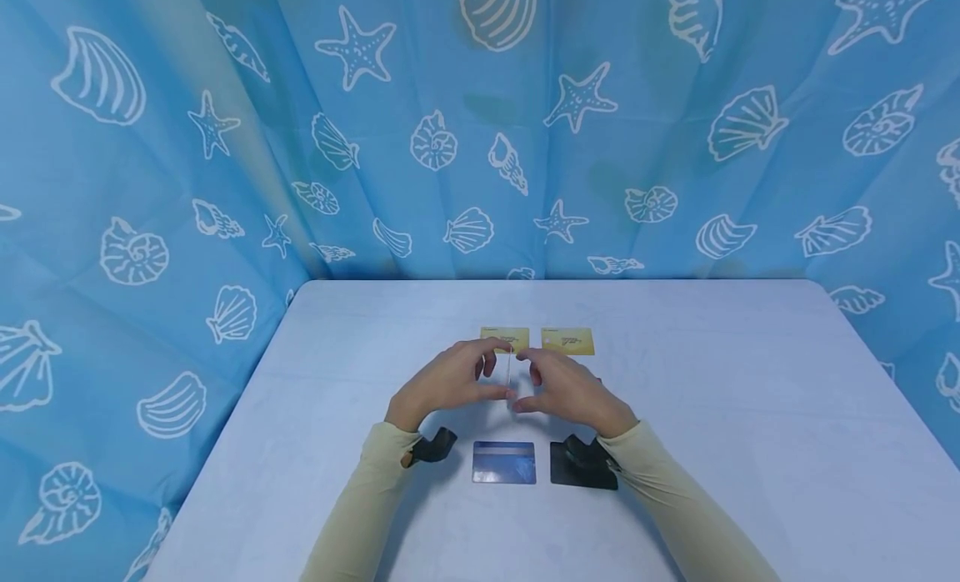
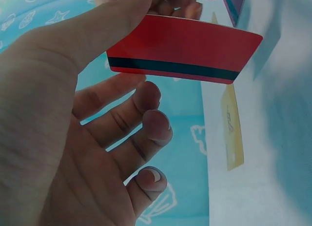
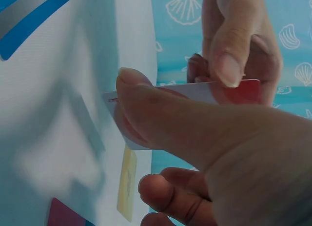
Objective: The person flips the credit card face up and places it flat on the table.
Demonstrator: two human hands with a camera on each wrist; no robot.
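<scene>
Over the middle of the table, my left hand [image 1: 459, 373] pinches a plastic card [image 1: 509, 382] by opposite edges, thumb near me and index finger on the far side. The card stands almost edge-on in the head view. Its red back [image 2: 190, 48] carries a black stripe; its front [image 3: 195, 92] is white and red. My right hand [image 1: 566, 386] is close on the card's right, thumb and index finger spread apart. A gap shows between its index fingertip and the card's top, and its thumb overlaps the card in the right wrist view.
Two yellow cards [image 1: 567, 341] lie farther back on the white table [image 1: 720, 382]. Nearer me are a blue card [image 1: 504, 469] and a black card [image 1: 585, 475], partly covered by a wrist strap. A dark reddish card [image 3: 66, 215] lies below my right hand. A blue seashell-patterned curtain [image 1: 450, 190] hangs behind.
</scene>
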